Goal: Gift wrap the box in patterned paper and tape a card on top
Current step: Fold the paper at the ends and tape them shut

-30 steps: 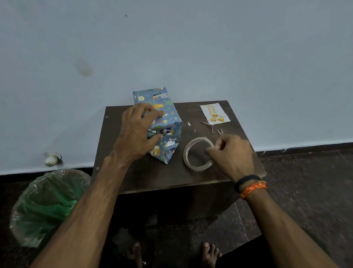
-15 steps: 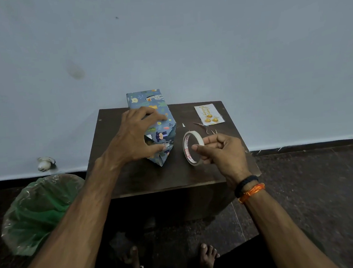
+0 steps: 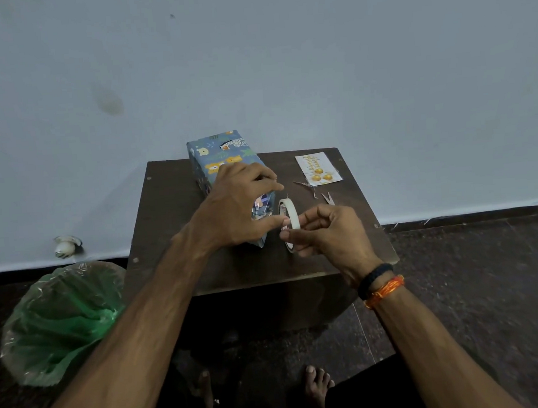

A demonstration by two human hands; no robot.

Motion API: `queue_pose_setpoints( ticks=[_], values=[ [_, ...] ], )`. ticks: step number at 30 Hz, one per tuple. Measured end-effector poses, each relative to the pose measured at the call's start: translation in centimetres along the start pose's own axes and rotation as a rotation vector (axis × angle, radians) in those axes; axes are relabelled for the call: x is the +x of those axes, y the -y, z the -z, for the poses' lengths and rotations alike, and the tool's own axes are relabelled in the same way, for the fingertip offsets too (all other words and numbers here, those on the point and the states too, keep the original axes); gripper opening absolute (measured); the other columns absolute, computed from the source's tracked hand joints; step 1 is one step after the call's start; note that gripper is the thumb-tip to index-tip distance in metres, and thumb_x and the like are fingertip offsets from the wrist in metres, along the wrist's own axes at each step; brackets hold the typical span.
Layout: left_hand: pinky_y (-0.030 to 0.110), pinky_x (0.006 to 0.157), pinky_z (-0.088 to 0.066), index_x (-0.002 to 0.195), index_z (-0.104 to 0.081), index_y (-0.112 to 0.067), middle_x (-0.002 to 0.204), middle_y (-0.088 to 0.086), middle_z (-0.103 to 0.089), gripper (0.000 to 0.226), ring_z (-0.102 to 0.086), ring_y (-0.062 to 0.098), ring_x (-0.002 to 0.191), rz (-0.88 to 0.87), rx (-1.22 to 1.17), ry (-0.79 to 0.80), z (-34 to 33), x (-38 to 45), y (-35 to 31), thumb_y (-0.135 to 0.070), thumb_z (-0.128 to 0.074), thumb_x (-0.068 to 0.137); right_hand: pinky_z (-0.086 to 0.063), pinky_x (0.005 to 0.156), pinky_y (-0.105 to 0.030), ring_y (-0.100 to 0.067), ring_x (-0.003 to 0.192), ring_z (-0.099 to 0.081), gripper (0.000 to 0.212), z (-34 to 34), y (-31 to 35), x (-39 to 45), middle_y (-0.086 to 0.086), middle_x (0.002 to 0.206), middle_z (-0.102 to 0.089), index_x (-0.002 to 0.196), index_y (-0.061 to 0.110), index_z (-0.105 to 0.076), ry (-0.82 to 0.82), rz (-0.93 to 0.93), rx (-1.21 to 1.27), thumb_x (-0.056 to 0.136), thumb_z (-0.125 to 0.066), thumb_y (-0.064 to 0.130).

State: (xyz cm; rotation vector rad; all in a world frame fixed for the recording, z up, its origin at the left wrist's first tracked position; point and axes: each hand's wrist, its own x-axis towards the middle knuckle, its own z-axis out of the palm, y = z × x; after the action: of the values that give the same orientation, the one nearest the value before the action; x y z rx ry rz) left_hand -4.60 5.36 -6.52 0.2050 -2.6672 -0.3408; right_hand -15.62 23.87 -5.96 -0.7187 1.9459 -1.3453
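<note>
A small dark wooden table (image 3: 171,211) stands against a pale wall (image 3: 282,58), and the box (image 3: 222,156), already covered in blue paper printed with animals, lies lengthwise on it, its far end reaching past the table's back edge and its near end pointing toward the front edge. The left hand (image 3: 236,209) sits over the near half of the box, fingers curled, thumb and forefinger reaching toward the roll of tape (image 3: 290,224); whether they pinch the tape's loose end or only come close to it is too small to tell. The right hand (image 3: 327,231) holds the roll upright on its edge just to the right of the box's near end, fingers and thumb curled around the ring, lifted above the middle of the table. The card (image 3: 318,169), white with gold balloons, lies flat near the table's back right corner, well apart from the box. A few thin paper scraps (image 3: 306,185) lie between the card and the right hand. The right wrist wears a black band (image 3: 375,277) and an orange thread (image 3: 385,289). On the floor to the table's left stands a bin lined with a green bag (image 3: 61,323). Bare toes (image 3: 317,380) show below the table's front edge.
</note>
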Motion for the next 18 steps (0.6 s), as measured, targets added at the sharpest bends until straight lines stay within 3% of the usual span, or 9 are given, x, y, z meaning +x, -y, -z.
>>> queue_pose_setpoints(
  ticks=[5, 8, 14, 18],
  values=[
    [0.040, 0.098, -0.038, 0.097, -0.075, -0.020, 0.113, -0.005, -0.067, 0.041, -0.057, 0.019, 0.107, 0.008, -0.053, -0.086, -0.1, 0.0, -0.6, -0.055, -0.064, 0.079, -0.063, 0.061, -0.031, -0.019, 0.065, -0.074, 0.033, -0.3, 0.0, 0.1, -0.009, 0.078, -0.077, 0.095, 0.003, -0.071, -0.003, 0.039, -0.072, 0.072, -0.091, 0.017],
    [0.035, 0.097, -0.034, 0.085, -0.075, -0.020, 0.112, -0.004, -0.066, 0.030, -0.053, 0.019, 0.108, 0.071, -0.087, -0.113, -0.1, -0.1, -0.8, -0.048, -0.067, 0.077, -0.062, 0.059, -0.026, -0.017, 0.068, -0.075, 0.033, -0.4, 0.1, 0.1, -0.007, 0.081, -0.077, 0.097, 0.006, -0.071, 0.011, 0.044, -0.117, 0.074, -0.088, 0.020],
    [0.032, 0.098, -0.024, 0.075, -0.074, -0.025, 0.116, -0.005, -0.063, 0.038, -0.048, 0.016, 0.114, 0.145, -0.137, -0.118, -0.2, 0.0, -1.4, -0.059, -0.056, 0.074, -0.062, 0.058, -0.026, -0.015, 0.066, -0.075, 0.033, -0.5, 0.1, 0.0, -0.007, 0.081, -0.076, 0.097, 0.006, -0.070, -0.002, 0.081, -0.157, 0.074, -0.089, 0.020],
    [0.030, 0.098, -0.019, 0.073, -0.074, -0.026, 0.118, -0.008, -0.062, 0.029, -0.047, 0.013, 0.115, 0.204, -0.143, -0.117, 0.0, 0.3, -1.7, -0.053, -0.065, 0.078, -0.062, 0.058, -0.026, -0.015, 0.065, -0.074, 0.032, -0.6, 0.3, -0.1, -0.007, 0.079, -0.076, 0.095, 0.006, -0.070, -0.014, 0.089, -0.158, 0.073, -0.089, 0.019]
  ],
)
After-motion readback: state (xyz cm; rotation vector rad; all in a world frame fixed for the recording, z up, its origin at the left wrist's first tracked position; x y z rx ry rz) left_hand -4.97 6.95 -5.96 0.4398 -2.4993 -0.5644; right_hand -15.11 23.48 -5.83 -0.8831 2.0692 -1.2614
